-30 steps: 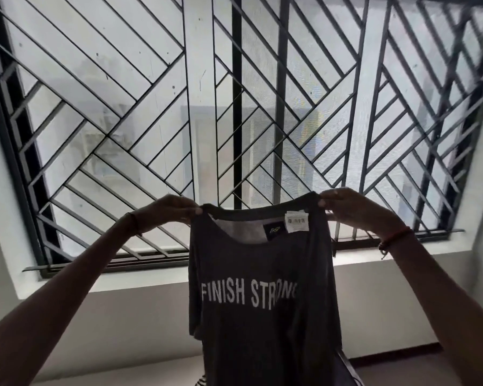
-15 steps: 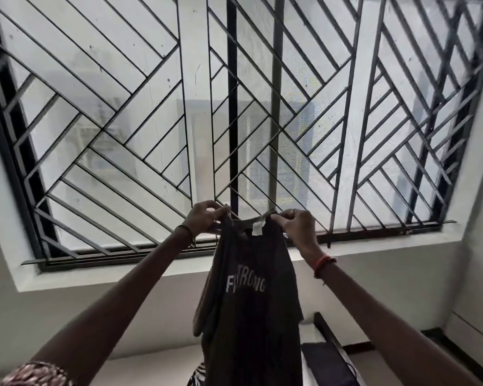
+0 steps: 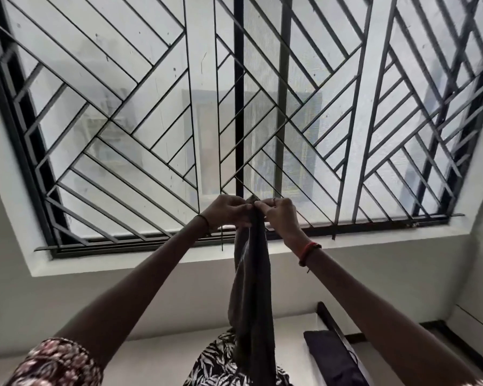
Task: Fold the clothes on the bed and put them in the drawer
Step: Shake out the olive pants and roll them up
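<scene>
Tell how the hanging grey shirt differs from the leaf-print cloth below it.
The dark grey shirt looks plain and hangs in a narrow strip, its top pinched by the left hand and right hand. The black-and-white leaf-print cloth lies bunched on the pale surface, unheld. Both are soft fabric.

Dark grey shirt (image 3: 251, 296) (black-and-white leaf-print cloth (image 3: 215, 363) below).

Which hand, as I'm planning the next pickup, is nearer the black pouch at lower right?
Right, narrowly. Both hands pinch the top of the grey shirt, high above the black pouch; the right hand is on the pouch's side, the left hand beyond it.
</scene>
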Available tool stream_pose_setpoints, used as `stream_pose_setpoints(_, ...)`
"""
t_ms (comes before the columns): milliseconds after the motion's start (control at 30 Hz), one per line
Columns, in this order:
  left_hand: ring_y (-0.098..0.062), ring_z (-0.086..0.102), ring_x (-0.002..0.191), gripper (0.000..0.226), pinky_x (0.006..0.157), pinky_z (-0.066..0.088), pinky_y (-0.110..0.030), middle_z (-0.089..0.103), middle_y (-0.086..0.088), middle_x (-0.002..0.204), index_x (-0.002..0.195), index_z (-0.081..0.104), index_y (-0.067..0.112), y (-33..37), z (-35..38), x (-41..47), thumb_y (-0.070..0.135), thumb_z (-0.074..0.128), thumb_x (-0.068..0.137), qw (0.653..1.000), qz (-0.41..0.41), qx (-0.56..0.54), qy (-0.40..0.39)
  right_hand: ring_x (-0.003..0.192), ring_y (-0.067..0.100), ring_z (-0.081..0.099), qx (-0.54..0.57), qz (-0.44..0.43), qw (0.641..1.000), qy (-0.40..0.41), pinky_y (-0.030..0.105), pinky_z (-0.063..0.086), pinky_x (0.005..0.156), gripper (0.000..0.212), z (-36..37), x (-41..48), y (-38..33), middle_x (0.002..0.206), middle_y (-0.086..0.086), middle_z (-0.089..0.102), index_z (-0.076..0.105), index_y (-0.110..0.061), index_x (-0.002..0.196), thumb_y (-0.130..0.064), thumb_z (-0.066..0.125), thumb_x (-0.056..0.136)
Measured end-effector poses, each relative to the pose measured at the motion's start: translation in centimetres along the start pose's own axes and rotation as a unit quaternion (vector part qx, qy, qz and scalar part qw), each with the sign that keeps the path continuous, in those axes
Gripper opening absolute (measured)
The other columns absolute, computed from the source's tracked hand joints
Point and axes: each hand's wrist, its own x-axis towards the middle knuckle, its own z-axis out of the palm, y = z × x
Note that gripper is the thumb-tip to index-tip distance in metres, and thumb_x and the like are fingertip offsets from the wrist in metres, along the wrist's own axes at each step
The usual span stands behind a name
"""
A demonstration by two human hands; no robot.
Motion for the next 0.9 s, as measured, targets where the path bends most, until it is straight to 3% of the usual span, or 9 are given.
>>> stream_pose_setpoints(167, -0.008, 0.066, 0.06, 0.005, 0.06, 0.059, -0.025, 0.059, -0.011, 0.078, 0.086, 0.058, 0.002, 0.1, -0.2, -0.4, -0.002, 0.058, 0.088, 1.0, 0.023, -0.009, 0.014, 0.079, 0.024, 0.068, 0.154, 0.054, 0.984, -0.078, 0.039, 0.057, 0.076, 0.011, -0.6, -0.6, -0.4, 0.08, 0.013, 0.07, 0.07, -0.01, 0.076, -0.012, 0.067, 0.086)
stream_pose_setpoints(333, -0.001, 0.056, 0.077, 0.029, 0.064, 0.047, -0.006, 0.055, 0.001, 0.09, 0.107, 0.051, 0.003, -0.1, -0.1, 0.9, 0.009, 0.068, 0.083, 0.978, 0.128, 0.122, 0.114, 0.07, 0.011, 0.068, 0.278, 0.068, 0.952, -0.108, 0.024, 0.055, 0.068, 0.01, -1.9, -0.6, -1.4, 0.077, 0.007, 0.069, 0.067, 0.0, 0.091, -0.006, 0.059, 0.09)
stream_pose_setpoints(400, 0.001, 0.052, 0.092, 0.038, 0.073, 0.043, -0.003, 0.054, -0.001, 0.104, 0.117, 0.049, 0.002, 0.2, -0.1, 1.2, 0.013, 0.067, 0.085, 0.975, 0.143, 0.137, 0.095, 0.066, 0.007, 0.067, 0.297, 0.064, 0.945, -0.12, 0.021, 0.055, 0.065, 0.011, -2.4, -0.6, -1.8, 0.07, -0.001, 0.07, 0.067, -0.006, 0.085, -0.005, 0.057, 0.091)
stream_pose_setpoints(467, 0.008, 0.054, 0.075, 0.026, 0.066, 0.042, -0.005, 0.057, 0.0, 0.089, 0.113, 0.058, -0.002, 0.6, -0.1, 1.3, 0.009, 0.06, 0.09, 0.981, 0.13, 0.138, 0.043, 0.063, 0.006, 0.065, 0.309, 0.058, 0.94, -0.129, 0.018, 0.053, 0.061, 0.014, -2.8, -0.7, -2.1, 0.067, -0.003, 0.068, 0.065, -0.008, 0.082, -0.004, 0.056, 0.092)
stream_pose_setpoints(533, 0.006, 0.048, 0.056, 0.008, 0.056, 0.038, -0.011, 0.052, 0.002, 0.071, 0.089, 0.065, 0.003, 1.0, 0.2, 1.6, 0.008, 0.058, 0.091, 0.985, 0.112, 0.133, 0.022, 0.062, 0.004, 0.063, 0.301, 0.051, 0.943, -0.131, 0.017, 0.05, 0.059, 0.015, -3.3, -0.8, -2.2, 0.072, 0.001, 0.064, 0.064, -0.011, 0.083, -0.004, 0.054, 0.093)
stream_pose_setpoints(633, 0.003, 0.039, 0.052, 0.023, 0.051, 0.03, -0.013, 0.045, 0.005, 0.061, 0.067, 0.055, 0.013, 1.7, 0.7, 1.9, 0.01, 0.061, 0.089, 0.981, 0.117, 0.153, 0.028, 0.067, 0.006, 0.06, 0.212, 0.01, 0.97, -0.12, 0.02, 0.048, 0.061, 0.022, -3.4, -1.4, -1.5, 0.081, 0.003, 0.061, 0.061, -0.021, 0.093, 0.0, 0.055, 0.09)
stream_pose_setpoints(733, -0.006, 0.046, 0.066, 0.022, 0.061, 0.037, -0.021, 0.055, 0.0, 0.069, 0.079, 0.064, -0.005, 2.3, 0.6, 2.2, 0.016, 0.064, 0.088, 0.98, 0.121, 0.154, 0.027, 0.07, 0.019, 0.059, 0.105, -0.036, 0.988, -0.105, 0.034, 0.049, 0.064, 0.055, -2.5, -2.3, 0.6, 0.085, 0.008, 0.059, 0.046, -0.034, 0.117, -0.001, 0.062, 0.077)
stream_pose_setpoints(833, -0.012, 0.049, 0.078, 0.047, 0.071, 0.041, -0.029, 0.061, -0.013, 0.081, 0.093, 0.066, -0.01, 2.6, 0.7, 2.1, 0.035, 0.067, 0.08, 0.97, 0.156, 0.184, 0.033, 0.077, 0.031, 0.066, 0.049, -0.068, 0.991, -0.103, 0.042, 0.054, 0.07, 0.082, -1.4, -3.8, 3.1, 0.091, 0.015, 0.065, 0.032, -0.045, 0.135, -0.011, 0.06, 0.067)
stream_pose_setpoints(900, 0.0, 0.052, 0.072, 0.024, 0.072, 0.043, -0.022, 0.064, -0.006, 0.076, 0.093, 0.07, -0.001, 2.8, 0.6, 2.3, 0.021, 0.068, 0.084, 0.967, 0.168, 0.188, 0.047, 0.08, 0.032, 0.066, 0.016, -0.071, 0.994, -0.088, 0.046, 0.055, 0.072, 0.084, -1.3, -4.8, 4.7, 0.093, 0.015, 0.068, 0.032, -0.042, 0.139, -0.008, 0.06, 0.069)
